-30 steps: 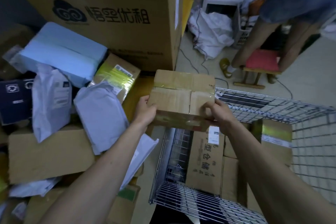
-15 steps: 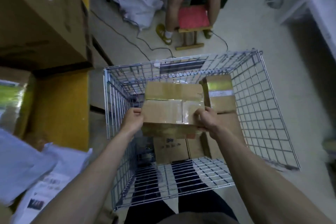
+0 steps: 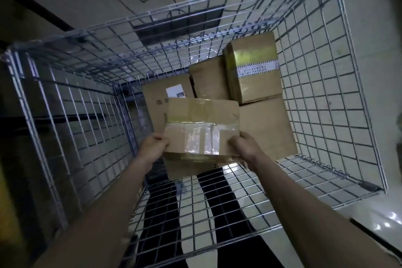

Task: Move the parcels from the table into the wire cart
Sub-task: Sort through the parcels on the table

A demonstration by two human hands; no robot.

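- Nearest the camera, the person's two forearms reach forward over the near rim of the wire cart (image 3: 367, 98).
- The left hand (image 3: 153, 148) grips the left near corner of a taped cardboard parcel (image 3: 201, 128), fingers curled under its edge; the right hand (image 3: 241, 148) grips the right near corner the same way.
- The parcel hangs between the two hands, inside the cart's walls, its long axis running left to right and its far edge tipped up and away from the person.
- Both hands sit equally close to it, so lowering it is likely a two-handed move straight down.
- Directly below and beyond lie a flat box with a white label (image 3: 165, 98) and a large plain box (image 3: 267, 128).
- Farthest, against the right rear wall, a box with a striped label (image 3: 254, 74) stands on top of the pile.
- The open floor space of the cart lies to the left of the parcel.
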